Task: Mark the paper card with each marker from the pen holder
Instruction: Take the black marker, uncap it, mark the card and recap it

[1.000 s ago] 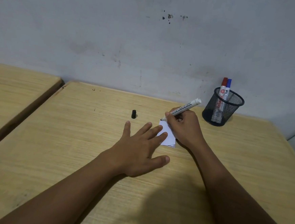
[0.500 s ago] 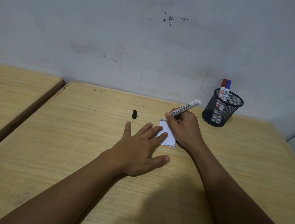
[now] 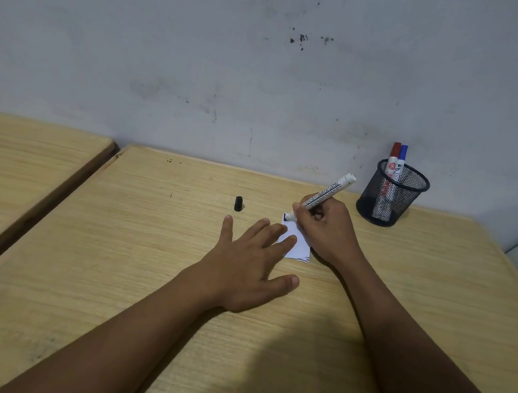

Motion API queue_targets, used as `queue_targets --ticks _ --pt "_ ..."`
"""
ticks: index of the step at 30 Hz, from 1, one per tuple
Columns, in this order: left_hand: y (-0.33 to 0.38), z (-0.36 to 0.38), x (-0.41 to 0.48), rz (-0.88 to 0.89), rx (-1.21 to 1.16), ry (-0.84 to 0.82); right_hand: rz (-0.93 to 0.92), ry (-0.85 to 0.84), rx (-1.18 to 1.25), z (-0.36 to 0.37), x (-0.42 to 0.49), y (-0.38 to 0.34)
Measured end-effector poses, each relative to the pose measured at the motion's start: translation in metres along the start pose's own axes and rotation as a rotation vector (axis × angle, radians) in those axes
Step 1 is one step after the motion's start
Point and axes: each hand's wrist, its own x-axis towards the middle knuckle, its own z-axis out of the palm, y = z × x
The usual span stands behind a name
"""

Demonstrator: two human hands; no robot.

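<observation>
Small white paper card (image 3: 297, 241) lies flat on wooden table (image 3: 154, 250); thin, light, likely to slide. It is pinned by spread left hand (image 3: 246, 266) fingers (image 3: 288, 240). White black-tipped marker (image 3: 322, 198) is pinched low by right hand (image 3: 326, 229), tip on the card's far corner.

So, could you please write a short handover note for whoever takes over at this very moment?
Right hand: holds the uncapped black marker, tip on the paper card.
Left hand: flat, fingers pinning the card.
Black cap: on the desk, beyond the left hand.
Pen holder: holds the red marker and blue marker, both capped.
Done: black mark begun at the card's far edge.
Left: recap black, then red and blue.
</observation>
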Motion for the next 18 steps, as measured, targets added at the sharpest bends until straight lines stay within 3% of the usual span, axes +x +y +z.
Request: queue_targets --ticks 4,7,9,10,12,15,18 --pt "0.000 0.003 -0.002 0.027 -0.040 0.132 0.101 0.188 0.352 -0.007 0.000 -0.004" --pt "-0.004 -0.001 0.001 -0.008 -0.093 0.417 0.201 0.291 0.557 -0.015 -0.001 -0.007" --pt "-0.013 -0.008 0.011 -0.134 -0.024 0.611 0.232 0.303 0.605 -0.020 -0.003 -0.013" --pt "-0.019 -0.014 0.016 -0.237 0.023 0.638 0.231 0.298 0.613 -0.022 -0.004 -0.017" --pt "-0.031 -0.025 0.023 -0.415 0.066 0.532 0.206 0.294 0.614 -0.027 -0.009 -0.027" --pt "-0.038 -0.036 0.023 -0.440 0.007 0.423 0.144 0.291 0.570 -0.036 -0.018 -0.043" --pt "-0.034 -0.043 0.016 -0.462 -0.267 0.494 0.117 0.275 0.547 -0.046 -0.028 -0.057"
